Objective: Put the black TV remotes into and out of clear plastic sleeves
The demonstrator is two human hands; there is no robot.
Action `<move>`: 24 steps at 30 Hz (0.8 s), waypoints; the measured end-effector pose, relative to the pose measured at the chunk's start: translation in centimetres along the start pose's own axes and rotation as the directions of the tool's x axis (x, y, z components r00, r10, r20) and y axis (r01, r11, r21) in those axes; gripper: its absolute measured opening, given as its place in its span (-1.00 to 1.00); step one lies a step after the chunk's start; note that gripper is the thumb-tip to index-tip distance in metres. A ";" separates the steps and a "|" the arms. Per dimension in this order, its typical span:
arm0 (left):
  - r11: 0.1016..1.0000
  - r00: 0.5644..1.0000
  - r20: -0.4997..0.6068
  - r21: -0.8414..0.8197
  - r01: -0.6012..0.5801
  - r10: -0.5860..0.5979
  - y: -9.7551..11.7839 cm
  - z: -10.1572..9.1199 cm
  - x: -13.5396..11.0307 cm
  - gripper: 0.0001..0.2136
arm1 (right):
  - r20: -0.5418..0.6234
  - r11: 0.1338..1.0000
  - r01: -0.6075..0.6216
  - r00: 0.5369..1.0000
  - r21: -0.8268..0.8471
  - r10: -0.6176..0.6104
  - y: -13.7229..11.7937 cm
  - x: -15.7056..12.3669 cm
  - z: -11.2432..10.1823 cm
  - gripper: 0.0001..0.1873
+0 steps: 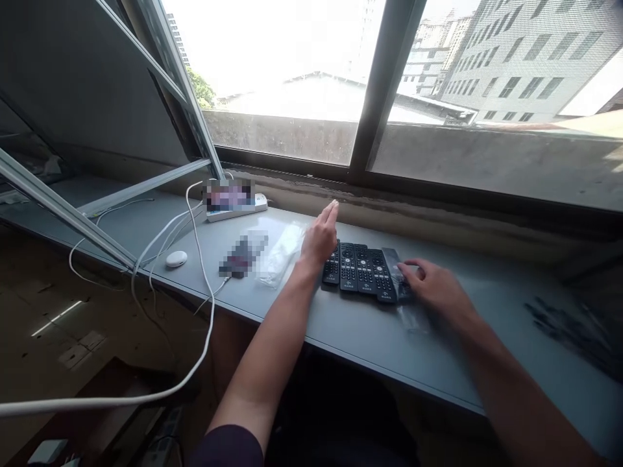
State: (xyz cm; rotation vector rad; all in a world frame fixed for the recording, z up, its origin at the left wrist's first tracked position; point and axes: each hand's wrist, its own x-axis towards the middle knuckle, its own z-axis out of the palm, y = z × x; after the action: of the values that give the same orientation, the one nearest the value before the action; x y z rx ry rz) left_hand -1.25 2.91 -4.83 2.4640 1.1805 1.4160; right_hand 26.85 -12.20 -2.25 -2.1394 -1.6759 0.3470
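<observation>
Several black remote controls (pixel 361 269) lie side by side on a grey window ledge (pixel 350 327). My left hand (pixel 321 235) stands on its edge with fingers straight and together, pressed against the left side of the row. My right hand (pixel 432 285) rests at the right end of the row, fingers curled on a remote in a clear plastic bag (pixel 400 280). Part of that bag stretches toward the ledge's front edge.
Clear plastic bags (pixel 281 254) lie left of the remotes beside a blurred small object (pixel 242 256). A white power strip (pixel 234 202), white cables (pixel 195 259) and a small white oval device (pixel 176 259) sit at the left. Dark items (pixel 569 327) lie at the right. An open window frame (pixel 146 185) leans over the left end.
</observation>
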 end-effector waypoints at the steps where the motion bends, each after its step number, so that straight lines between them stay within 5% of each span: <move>1: 1.000 1.000 -0.010 0.001 -0.014 0.014 0.1 0.0 0.0 -0.13 | -0.008 1.000 0.003 1.000 0.001 -0.003 -0.1 0.1 0.0 -0.37; 11: 0.996 0.998 -0.005 -0.054 -0.065 0.065 1.5 -0.2 -0.1 0.09 | -0.037 0.998 0.064 0.997 -0.009 -0.065 0.0 -0.2 0.2 -0.35; 18: 0.999 0.999 -0.023 -0.045 0.022 -0.023 1.8 -0.2 -0.1 -0.40 | -0.024 0.997 0.069 0.997 -0.014 -0.070 0.4 -0.9 0.3 -0.35; 24: 0.996 0.998 0.013 0.066 -0.065 0.065 2.4 0.1 -0.2 -0.64 | -0.080 0.993 0.117 0.990 -0.008 -0.118 0.2 -1.2 0.0 -0.38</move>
State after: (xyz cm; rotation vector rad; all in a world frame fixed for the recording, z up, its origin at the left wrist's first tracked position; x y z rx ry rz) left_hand 0.20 1.16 -4.06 2.5741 1.1748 1.3992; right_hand 26.69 -13.37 -2.43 -2.0183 -1.7481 0.2209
